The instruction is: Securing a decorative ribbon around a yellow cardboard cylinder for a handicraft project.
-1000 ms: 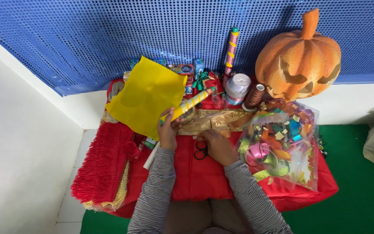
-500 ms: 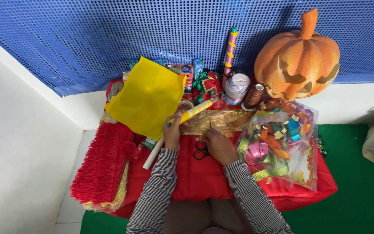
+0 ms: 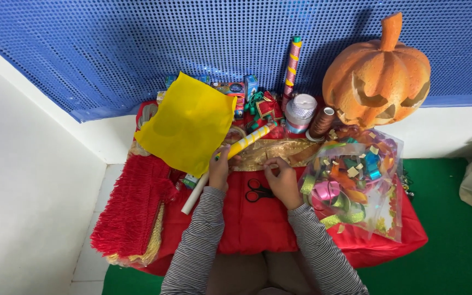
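Nearest to you, your two striped sleeves reach forward over a red cloth [image 3: 258,229] that covers the table. A pair of black-handled scissors [image 3: 258,192] lies on the cloth between your hands, untouched. Your left hand [image 3: 219,170] curls its fingers around a long yellow and white striped tube [image 3: 230,164], gripping it near the middle, with a sheet of yellow paper [image 3: 189,123] rising from that hand to the far left. Your right hand [image 3: 281,177] pinches the near edge of a gold ribbon [image 3: 277,153] between thumb and fingertips; the ribbon lies across the cloth just beyond both hands. It looks light, soft and floppy, likely slippery, so a pinch at the edge suits it; the tube looks stiff and light, best held around its middle. To the right sits a clear bag of coloured ribbon bows [image 3: 353,186]. To the left lies red fringe trim [image 3: 132,207]. Farther off stand spools and small boxes, and at the far right a carved orange pumpkin [image 3: 375,74] against a blue dotted backdrop [image 3: 137,43].
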